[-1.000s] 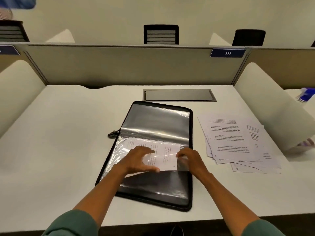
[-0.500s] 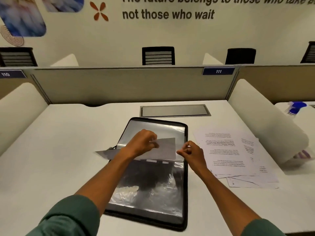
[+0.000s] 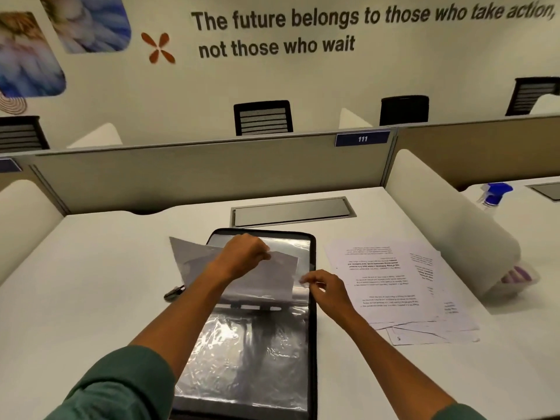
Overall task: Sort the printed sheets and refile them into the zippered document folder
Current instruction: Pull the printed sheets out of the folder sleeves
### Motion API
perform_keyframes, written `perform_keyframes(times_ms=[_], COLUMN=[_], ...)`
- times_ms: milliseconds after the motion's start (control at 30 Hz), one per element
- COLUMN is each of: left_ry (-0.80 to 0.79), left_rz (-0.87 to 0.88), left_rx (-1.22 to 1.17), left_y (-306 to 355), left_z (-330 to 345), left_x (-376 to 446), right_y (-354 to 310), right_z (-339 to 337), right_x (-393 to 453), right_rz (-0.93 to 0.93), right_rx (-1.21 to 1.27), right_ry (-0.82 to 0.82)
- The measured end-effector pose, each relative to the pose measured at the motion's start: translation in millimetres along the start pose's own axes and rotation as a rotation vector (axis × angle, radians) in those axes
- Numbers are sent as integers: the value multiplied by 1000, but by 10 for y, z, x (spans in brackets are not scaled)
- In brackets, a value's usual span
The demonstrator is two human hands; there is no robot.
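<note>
Across the back wall (image 3: 303, 86) runs a slogan in dark letters — "The future belongs to those who take action, not those who wait" — beside an orange four-petal mark (image 3: 158, 47) and blurred blue pictures (image 3: 88, 22). Below it a low grey divider (image 3: 206, 174) carries a small blue plate (image 3: 362, 138) reading "111", and black chair backs (image 3: 263, 117) show behind it.

On the white desk (image 3: 91, 283) the black zippered folder (image 3: 312, 344) lies open, its clear plastic sleeves (image 3: 245, 359) shining and wrinkled. Its zip pull (image 3: 174, 292) rests on the desk at the folder's left edge.

Over the upper half of the folder the left hand (image 3: 242, 256) pinches the top edge of a sheet (image 3: 263, 280) and holds it raised, so the sheet hangs tilted above the sleeves with its left corner out past the folder's edge. Just to the right, the right hand (image 3: 325, 287) has fingers curled and pinches what looks like the edge of a clear sleeve near the sheet's right side — the blur hides exactly what it grips.

To the right of the folder a loose pile of printed sheets (image 3: 394, 286) lies fanned on the desk, its text upside down and too small to read; one bottom corner shows a "5". A spray bottle (image 3: 494, 194) with a blue head stands on the next desk.
</note>
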State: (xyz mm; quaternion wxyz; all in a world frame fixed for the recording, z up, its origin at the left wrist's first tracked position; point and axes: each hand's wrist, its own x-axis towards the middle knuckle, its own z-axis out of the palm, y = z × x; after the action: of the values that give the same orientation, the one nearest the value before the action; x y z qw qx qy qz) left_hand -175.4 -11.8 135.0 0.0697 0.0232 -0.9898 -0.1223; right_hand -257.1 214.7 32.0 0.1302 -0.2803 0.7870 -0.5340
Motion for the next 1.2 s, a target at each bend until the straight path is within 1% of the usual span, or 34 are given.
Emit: perform_keyframes(times_ms=[100, 233, 400, 467, 633, 733, 800, 867, 933, 1067, 1200], left_ry=[-6, -18, -29, -32, -59, -73, -72, -74, -79, -76, -76], left_rz=[29, 42, 35, 20, -16, -26, -23, -12, 1, 21, 32], left_rx=[1, 2, 12, 11, 15, 20, 21, 26, 29, 12, -14], left_y=[-29, -65, -97, -130, -180, -188, -181, -170, -172, -183, -192], left_z=[22, 36, 28, 27, 31, 44, 56, 64, 70, 65, 29], left_x=[32, 32, -4, -11, -3, 22, 52, 72, 87, 93, 80], right_y=[4, -6, -20, -26, 26, 66, 93, 133, 185, 231, 203], right_z=[-30, -26, 54, 101, 133, 141, 147, 167, 189, 220, 271], right_x=[42, 122, 247, 270, 266, 252, 247, 256, 279, 351, 407], right_rz=[41, 63, 34, 34, 83, 97, 67, 9, -8, 46, 62], right_rx=[57, 177, 127, 157, 234, 213, 182, 148, 102, 21, 13], right_ry=[-67, -83, -73, -60, 60, 102, 111, 87, 66, 28, -24])
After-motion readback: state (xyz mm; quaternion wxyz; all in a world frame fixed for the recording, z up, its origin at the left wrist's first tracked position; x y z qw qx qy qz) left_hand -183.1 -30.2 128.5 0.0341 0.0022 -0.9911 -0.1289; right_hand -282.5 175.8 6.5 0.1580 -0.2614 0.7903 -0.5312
